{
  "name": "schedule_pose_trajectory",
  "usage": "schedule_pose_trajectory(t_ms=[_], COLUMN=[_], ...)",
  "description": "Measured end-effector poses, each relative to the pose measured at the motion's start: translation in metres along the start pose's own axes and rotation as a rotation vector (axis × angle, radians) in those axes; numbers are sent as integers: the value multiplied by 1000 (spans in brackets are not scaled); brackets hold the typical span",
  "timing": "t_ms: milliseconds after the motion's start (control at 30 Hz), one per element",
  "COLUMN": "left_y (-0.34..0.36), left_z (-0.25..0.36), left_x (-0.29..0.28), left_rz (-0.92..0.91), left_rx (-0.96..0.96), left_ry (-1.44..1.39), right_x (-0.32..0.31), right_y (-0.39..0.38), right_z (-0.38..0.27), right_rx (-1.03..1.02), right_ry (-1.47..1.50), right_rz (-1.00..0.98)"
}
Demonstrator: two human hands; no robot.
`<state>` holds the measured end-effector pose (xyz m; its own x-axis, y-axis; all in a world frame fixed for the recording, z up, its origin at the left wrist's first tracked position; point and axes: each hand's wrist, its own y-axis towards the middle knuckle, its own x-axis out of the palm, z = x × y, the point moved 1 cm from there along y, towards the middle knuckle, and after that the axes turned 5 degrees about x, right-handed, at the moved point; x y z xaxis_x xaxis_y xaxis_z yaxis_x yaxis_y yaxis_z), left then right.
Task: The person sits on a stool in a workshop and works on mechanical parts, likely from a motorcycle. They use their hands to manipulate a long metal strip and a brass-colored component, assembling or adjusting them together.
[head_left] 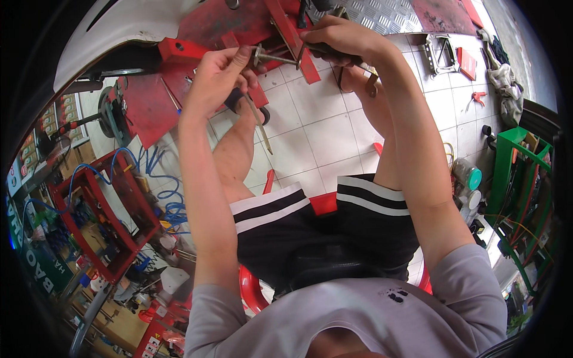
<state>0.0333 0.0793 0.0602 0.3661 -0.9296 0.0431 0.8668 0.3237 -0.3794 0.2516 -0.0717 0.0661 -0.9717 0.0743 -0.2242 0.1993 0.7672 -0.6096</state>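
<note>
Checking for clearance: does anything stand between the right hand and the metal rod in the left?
Nothing visible does: the right hand is close to the end of the metal rod, which the left hand holds. A red bar shows behind that end, apparently lower.

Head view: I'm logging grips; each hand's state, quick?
Left hand: closed, holding a thin, straight silver metal rod.
Right hand: closed around a dark object, kind unclear.

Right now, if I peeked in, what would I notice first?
Probably the metal rod between the person's left hand and right hand, near the top middle. Then your eye might jump to the tangled blue hose on the left, or the bright green frame at far right.
</note>
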Motion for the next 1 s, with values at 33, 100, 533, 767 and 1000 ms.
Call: schedule_pose_trajectory(t_ms=[33, 100, 533, 767, 1000], left_y=[1, 3, 5, 1, 9], left_z=[2, 6, 6, -2, 2], left_x=[4, 14, 6, 44, 13], left_rz=[21, 63, 19, 253, -9], left_rx=[-10, -28, -153, 421, -109], left_ry=[50, 150, 239, 122, 402], right_x=[0, 0, 1, 3, 12], right_y=[2, 3, 8, 16, 33], right_z=[1, 4, 6, 10, 22], right_rx=[-3, 11, -28, 11, -220], right_ry=[-26, -38, -2, -84, -323], right_rz=[-4, 7, -27, -15, 194])
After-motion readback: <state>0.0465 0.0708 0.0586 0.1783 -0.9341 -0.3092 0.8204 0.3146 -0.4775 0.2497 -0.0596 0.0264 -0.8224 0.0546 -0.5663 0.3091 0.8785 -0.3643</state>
